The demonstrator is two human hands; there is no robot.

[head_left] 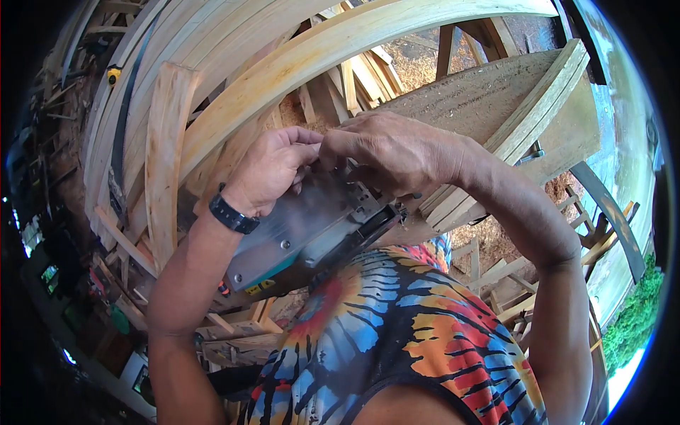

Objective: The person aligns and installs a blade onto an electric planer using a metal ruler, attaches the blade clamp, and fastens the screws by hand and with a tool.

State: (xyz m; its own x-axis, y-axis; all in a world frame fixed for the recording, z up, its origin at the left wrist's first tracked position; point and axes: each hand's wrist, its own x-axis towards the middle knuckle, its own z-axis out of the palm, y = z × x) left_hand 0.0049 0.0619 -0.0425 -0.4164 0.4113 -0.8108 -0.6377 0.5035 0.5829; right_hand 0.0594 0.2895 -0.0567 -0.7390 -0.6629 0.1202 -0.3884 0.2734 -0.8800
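Observation:
A power tool with a flat grey metal sole and a teal body, which looks like an electric hand planer [301,230], lies sole up in front of my torso. My left hand [273,168], with a black watch on the wrist, is closed over the tool's far end, thumb and fingers pinched together. Against its fingertips, my right hand [393,152] is closed with bent fingers above the metal bracket at the tool's side. Whatever lies between the fingertips is hidden by the hands.
A long curved wooden beam [304,60] arches beyond my hands. Stacked curved planks [202,32] stand at the left, with a yellow tape measure [113,75] on them. A wide board [474,99] lies at the right under a narrower timber [542,106]. Shavings and offcuts cover the ground.

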